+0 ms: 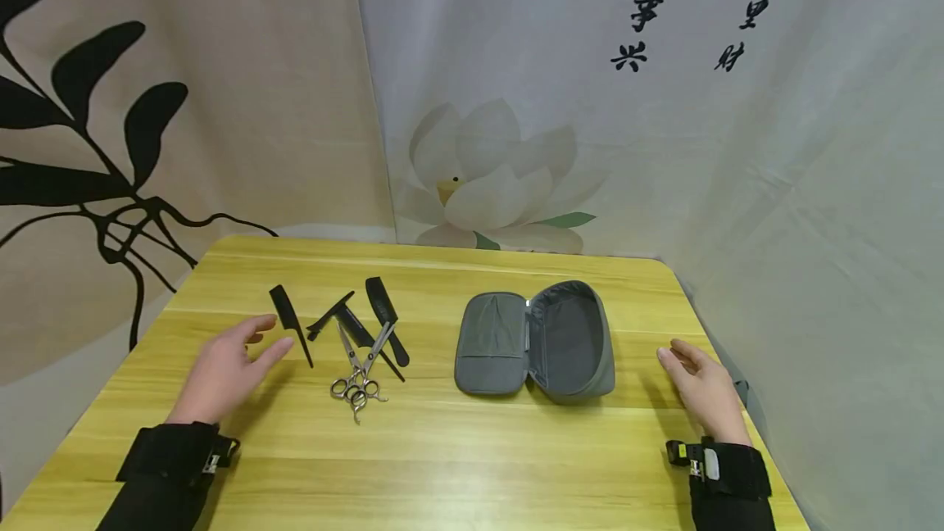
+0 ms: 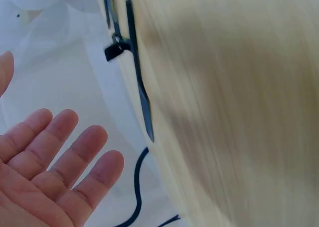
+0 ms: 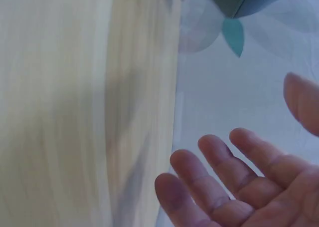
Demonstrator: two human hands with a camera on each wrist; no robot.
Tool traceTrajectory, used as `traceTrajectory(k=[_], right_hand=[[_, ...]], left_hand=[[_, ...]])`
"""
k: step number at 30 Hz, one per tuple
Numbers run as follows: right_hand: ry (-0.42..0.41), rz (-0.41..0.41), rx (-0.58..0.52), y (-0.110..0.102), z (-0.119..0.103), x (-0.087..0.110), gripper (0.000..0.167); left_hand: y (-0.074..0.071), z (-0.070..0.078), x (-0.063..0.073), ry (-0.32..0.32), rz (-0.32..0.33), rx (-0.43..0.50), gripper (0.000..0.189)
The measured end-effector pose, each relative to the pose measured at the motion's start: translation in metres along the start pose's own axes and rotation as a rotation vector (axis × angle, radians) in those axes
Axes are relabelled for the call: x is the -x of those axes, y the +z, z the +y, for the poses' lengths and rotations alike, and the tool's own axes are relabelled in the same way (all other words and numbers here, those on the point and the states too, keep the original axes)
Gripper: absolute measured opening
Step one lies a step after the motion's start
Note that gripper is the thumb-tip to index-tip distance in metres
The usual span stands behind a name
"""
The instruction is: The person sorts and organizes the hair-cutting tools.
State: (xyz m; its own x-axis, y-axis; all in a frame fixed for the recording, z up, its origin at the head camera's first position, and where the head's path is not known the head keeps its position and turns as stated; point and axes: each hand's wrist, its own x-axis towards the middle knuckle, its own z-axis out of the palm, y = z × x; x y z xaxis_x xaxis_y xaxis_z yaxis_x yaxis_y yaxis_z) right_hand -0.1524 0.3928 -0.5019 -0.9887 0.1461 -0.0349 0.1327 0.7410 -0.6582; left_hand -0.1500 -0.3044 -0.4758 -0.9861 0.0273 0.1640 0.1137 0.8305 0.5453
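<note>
My left hand (image 1: 224,367), relaxed and holding nothing, hovers just left of a black rat-tail comb (image 1: 286,311). Right of that comb lie a black hair clip (image 1: 328,317), a second rat-tail comb (image 1: 357,326) and a wider black comb with a handle (image 1: 380,300). Silver hairdressing scissors (image 1: 359,374) lie with blades spread, overlapping the combs; several finger rings show. A grey zip case (image 1: 492,351) lies open like a book, its deep half on the right. My right hand (image 1: 699,388) is beyond the case at the table's right side, fingers loosely bent around nothing.
The wooden table (image 1: 472,465) has rounded far corners. Behind it hangs a pale cloth backdrop (image 1: 737,154) printed with a lotus, dark leaves and black characters. Black bands with small cameras sit on both wrists.
</note>
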Motion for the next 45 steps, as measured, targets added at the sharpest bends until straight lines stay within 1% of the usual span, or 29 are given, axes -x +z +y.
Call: traceTrajectory(k=[3, 7, 10, 13, 20, 22, 27, 30, 35, 37, 39, 41, 43, 45], right_hand=[[0.032, 0.005, -0.115, -0.002, -0.022, 0.009, 0.08], [0.085, 0.023, -0.259, 0.003, -0.036, 0.013, 0.075], [0.107, 0.025, -0.375, 0.009, -0.04, 0.012, 0.072], [0.115, 0.011, -0.466, 0.014, -0.04, 0.011, 0.073], [0.103, -0.084, -0.574, 0.025, -0.038, 0.011, 0.075], [0.112, -0.101, -0.601, 0.029, -0.038, 0.01, 0.074], [0.168, -0.107, -0.633, 0.037, -0.039, 0.009, 0.072], [0.183, -0.105, -0.637, 0.039, -0.039, 0.01, 0.072], [0.173, -0.102, -0.644, 0.039, -0.041, 0.01, 0.071], [0.159, -0.079, -0.633, 0.039, -0.044, 0.011, 0.07], [0.141, -0.04, -0.605, 0.038, -0.047, 0.013, 0.07], [0.127, 0.009, -0.571, 0.037, -0.051, 0.016, 0.068], [0.12, 0.055, -0.547, 0.036, -0.056, 0.018, 0.066], [0.111, 0.08, -0.54, 0.036, -0.06, 0.021, 0.063]], left_hand=[[0.005, 0.007, 0.001, 0.002, 0.026, 0.021, 0.065], [0.012, 0.016, 0.002, 0.01, 0.046, 0.043, 0.063], [0.017, 0.022, 0.004, 0.011, 0.063, 0.061, 0.062], [0.023, 0.029, 0.007, 0.008, 0.086, 0.086, 0.059], [0.041, 0.048, 0.01, -0.009, 0.09, 0.142, 0.058], [0.045, 0.052, 0.011, -0.009, 0.074, 0.155, 0.058], [0.053, 0.058, 0.01, -0.025, 0.025, 0.17, 0.06], [0.056, 0.06, 0.009, -0.036, 0.009, 0.17, 0.06], [0.059, 0.059, 0.009, -0.034, -0.005, 0.168, 0.059], [0.06, 0.058, 0.009, -0.032, -0.007, 0.165, 0.059], [0.06, 0.057, 0.008, -0.044, -0.009, 0.16, 0.059], [0.06, 0.056, 0.008, -0.083, 0.005, 0.148, 0.059], [0.059, 0.054, 0.007, -0.142, 0.039, 0.117, 0.057], [0.057, 0.053, 0.006, -0.203, 0.076, 0.078, 0.056]])
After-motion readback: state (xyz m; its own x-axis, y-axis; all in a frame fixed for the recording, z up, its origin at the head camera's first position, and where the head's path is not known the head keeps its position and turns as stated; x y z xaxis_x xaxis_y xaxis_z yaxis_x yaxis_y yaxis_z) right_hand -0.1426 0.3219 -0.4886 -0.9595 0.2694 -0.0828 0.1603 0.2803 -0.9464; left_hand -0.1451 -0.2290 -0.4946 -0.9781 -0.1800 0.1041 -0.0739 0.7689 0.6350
